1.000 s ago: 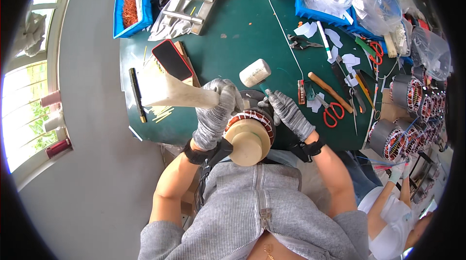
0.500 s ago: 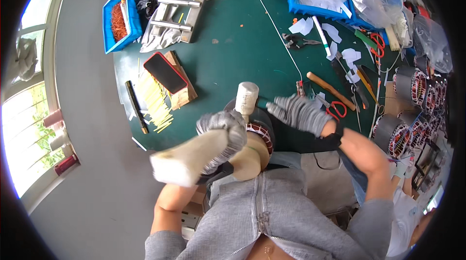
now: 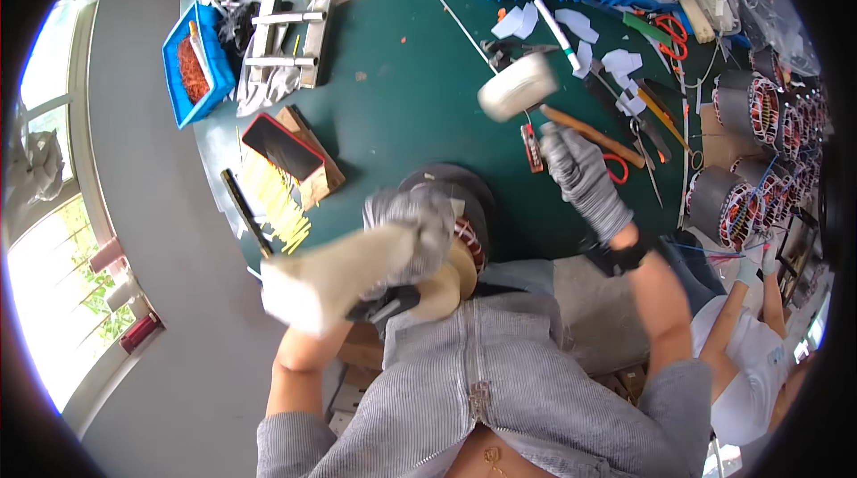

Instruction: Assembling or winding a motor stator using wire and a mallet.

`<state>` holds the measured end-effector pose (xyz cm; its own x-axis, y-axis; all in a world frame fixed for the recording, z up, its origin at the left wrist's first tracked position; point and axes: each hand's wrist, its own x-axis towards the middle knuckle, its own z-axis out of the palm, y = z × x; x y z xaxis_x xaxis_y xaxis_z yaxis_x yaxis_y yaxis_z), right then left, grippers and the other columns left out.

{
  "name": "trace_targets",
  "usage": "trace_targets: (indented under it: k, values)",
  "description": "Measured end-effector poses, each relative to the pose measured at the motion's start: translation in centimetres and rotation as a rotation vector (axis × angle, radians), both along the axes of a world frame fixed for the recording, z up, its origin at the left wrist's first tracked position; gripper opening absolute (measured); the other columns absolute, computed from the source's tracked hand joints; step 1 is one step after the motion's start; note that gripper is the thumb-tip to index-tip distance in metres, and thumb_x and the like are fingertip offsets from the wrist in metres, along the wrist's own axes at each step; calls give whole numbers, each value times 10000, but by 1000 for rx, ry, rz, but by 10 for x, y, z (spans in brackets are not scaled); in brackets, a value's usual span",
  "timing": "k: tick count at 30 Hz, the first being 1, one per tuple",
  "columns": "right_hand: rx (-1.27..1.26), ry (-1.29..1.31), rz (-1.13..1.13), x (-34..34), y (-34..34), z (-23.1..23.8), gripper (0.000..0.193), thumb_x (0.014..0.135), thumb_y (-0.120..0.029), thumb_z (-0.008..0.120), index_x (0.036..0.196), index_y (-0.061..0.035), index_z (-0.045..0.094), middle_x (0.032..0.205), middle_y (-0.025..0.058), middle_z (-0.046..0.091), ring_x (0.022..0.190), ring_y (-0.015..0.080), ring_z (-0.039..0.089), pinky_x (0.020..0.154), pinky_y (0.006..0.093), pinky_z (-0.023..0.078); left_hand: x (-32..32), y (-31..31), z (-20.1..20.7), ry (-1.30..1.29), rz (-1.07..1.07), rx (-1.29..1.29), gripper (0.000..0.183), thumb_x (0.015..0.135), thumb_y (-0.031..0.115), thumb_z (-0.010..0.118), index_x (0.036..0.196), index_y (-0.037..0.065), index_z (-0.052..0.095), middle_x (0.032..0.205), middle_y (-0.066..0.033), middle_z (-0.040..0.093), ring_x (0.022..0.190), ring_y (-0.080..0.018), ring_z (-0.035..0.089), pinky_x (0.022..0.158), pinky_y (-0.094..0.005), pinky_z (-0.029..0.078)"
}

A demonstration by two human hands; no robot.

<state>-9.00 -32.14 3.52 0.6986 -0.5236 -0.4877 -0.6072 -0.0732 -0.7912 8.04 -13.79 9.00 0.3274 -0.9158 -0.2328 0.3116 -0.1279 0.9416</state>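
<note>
- White-headed mallet [image 3: 518, 87], right of wound stator [image 3: 470, 194]: handle encircled by right hand [image 3: 578, 173].
- Pale paddle [image 3: 332, 276], left of stator: narrow end clasped by left hand [image 3: 412, 232], presumably for control.

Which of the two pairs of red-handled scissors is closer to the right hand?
The lower pair, partly hidden behind the gloved right hand. The other pair lies well away from it, toward the picture's upper right.

The green workbench [image 3: 402, 94] bore a wooden stick [image 3: 607, 142] near the gripping right hand [image 3: 585, 176], yellow strips [image 3: 277, 208] and a wooden block [image 3: 328, 177] leftward of the left hand [image 3: 411, 230].
</note>
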Motion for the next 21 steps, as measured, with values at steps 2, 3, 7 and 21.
trace_targets:
  k: [2, 3, 7, 21]
  values:
    - [-315, 193, -210, -32, 45, -44, 262, 941, -237, 434, 861, -21, 559, 790, 119, 579, 803, 276, 603, 745, 294, 493, -3, -11, -26, -145, -212, -272, 243, 790, 31, 518, 565, 73, 437, 548, -39, 503, 500, -171, 452, 508, -271, 395]
    - [-514, -53, -26, -30, 76, -37, 208, 916, -211, 475, 915, -30, 577, 813, 126, 588, 785, 281, 604, 696, 343, 491, -1, -26, 20, -150, -212, -181, 220, 769, 6, 490, 564, 71, 443, 540, -33, 505, 501, -177, 460, 505, -267, 395]
    - [-630, -329, 451, -58, 52, -67, 201, 870, -182, 545, 991, -31, 600, 822, 143, 594, 771, 289, 603, 653, 385, 487, -2, -35, 7, -136, -226, -256, 240, 802, 66, 503, 568, 68, 447, 535, -38, 514, 515, -173, 488, 512, -287, 412]
    - [-253, -176, -160, -66, 64, -86, 248, 861, -197, 604, 951, 32, 576, 846, 153, 647, 746, 262, 639, 645, 333, 516, 43, 19, 21, -118, 283, -83, 222, 874, 209, 520, 698, 83, 472, 529, -12, 492, 455, -135, 463, 478, -260, 405]
